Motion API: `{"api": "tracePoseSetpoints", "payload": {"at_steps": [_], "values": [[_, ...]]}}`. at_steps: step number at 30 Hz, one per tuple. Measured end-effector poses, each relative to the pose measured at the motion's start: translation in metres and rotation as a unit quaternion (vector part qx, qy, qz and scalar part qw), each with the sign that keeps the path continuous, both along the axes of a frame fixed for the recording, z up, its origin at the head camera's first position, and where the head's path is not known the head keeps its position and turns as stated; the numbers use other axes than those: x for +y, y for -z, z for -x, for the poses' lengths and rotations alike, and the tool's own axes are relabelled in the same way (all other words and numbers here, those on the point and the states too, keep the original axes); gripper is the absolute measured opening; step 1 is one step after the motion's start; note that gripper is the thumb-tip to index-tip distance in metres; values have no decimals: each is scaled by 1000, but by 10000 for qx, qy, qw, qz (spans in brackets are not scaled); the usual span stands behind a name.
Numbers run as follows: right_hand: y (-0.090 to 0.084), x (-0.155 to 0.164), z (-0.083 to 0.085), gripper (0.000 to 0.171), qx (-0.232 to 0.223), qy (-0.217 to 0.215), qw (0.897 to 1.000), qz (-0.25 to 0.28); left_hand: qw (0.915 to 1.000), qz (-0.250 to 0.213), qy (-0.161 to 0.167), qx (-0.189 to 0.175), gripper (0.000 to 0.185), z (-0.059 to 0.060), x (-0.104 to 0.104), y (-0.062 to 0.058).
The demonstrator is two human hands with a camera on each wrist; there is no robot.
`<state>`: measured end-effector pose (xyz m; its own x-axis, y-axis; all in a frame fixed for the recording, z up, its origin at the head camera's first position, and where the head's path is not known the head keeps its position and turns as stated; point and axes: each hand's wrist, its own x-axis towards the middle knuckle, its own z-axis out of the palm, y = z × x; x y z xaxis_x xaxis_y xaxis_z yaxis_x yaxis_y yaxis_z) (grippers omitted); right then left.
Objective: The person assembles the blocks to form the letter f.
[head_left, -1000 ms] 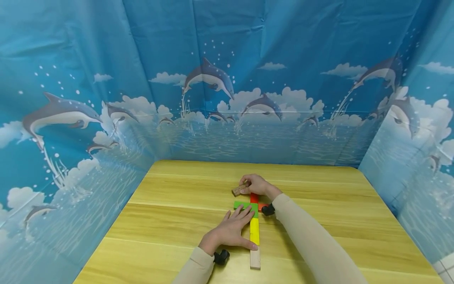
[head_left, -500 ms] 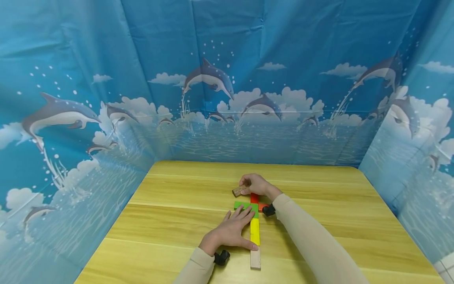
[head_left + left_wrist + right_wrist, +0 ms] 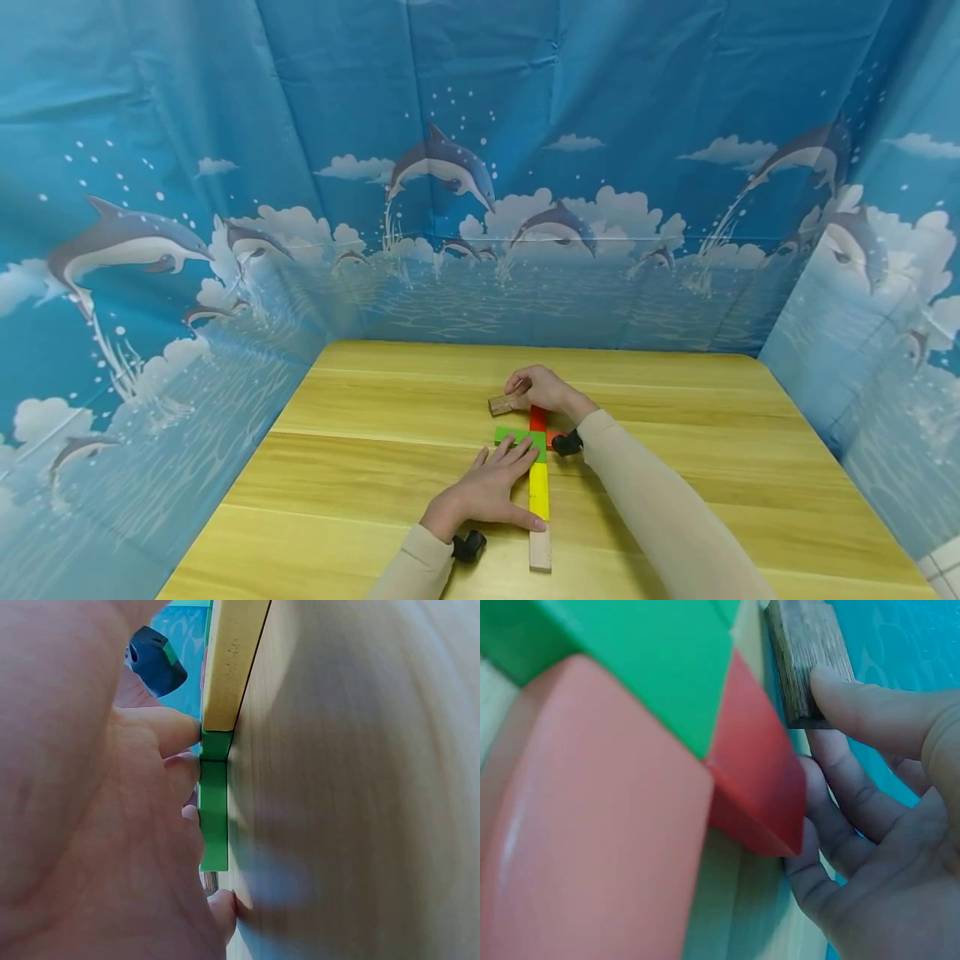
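My right hand (image 3: 546,389) pinches a dark brown wooden block (image 3: 501,405) between thumb and fingers, beyond the far end of a row of blocks. In the right wrist view the thumb lies on the brown block's grained face, and other fingers are against or close to the red block (image 3: 757,761). Fingers spread and fairly straight, my left hand (image 3: 487,492) rests on the green blocks (image 3: 506,435). Its thumb reaches where the yellow block (image 3: 538,487) meets the pale wooden block (image 3: 540,552). An orange-red block (image 3: 552,437) juts out right, partly hidden by the black wrist camera.
The blocks lie on a wood-grain table (image 3: 337,467). A blue dolphin-print curtain (image 3: 600,300) hangs around its back and sides. Black wrist cameras, such as the left one (image 3: 469,546), sit at both wrists.
In my right hand the brown block has turned slightly, showing more of its long side, and has shifted a little to the left. My left hand and the row of blocks stay in place.
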<state>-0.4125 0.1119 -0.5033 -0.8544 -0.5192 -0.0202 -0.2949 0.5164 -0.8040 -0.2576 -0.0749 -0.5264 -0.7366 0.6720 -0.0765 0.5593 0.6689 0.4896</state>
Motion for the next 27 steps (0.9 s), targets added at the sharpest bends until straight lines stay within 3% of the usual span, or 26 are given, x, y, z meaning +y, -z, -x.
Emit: {"api": "tracePoseSetpoints", "payload": {"at_steps": [5, 10, 18, 27], "values": [[-11, -1, -5, 20, -140, 144, 9991, 361, 10000, -70, 12, -18, 107, -1, -1, -1], [-15, 2, -3, 26, -231, 576, 9963, 590, 10000, -32, 22, 66, 109, 0, -1, 1], [-9, 14, 2, 29, -470, 1143, 9858, 1140, 10000, 0, -9, 73, 109, 1, -1, 1], [0, 37, 5, 32, -577, 1585, 9766, 1333, 10000, -37, -10, 63, 109, -2, 1, 0]]}}
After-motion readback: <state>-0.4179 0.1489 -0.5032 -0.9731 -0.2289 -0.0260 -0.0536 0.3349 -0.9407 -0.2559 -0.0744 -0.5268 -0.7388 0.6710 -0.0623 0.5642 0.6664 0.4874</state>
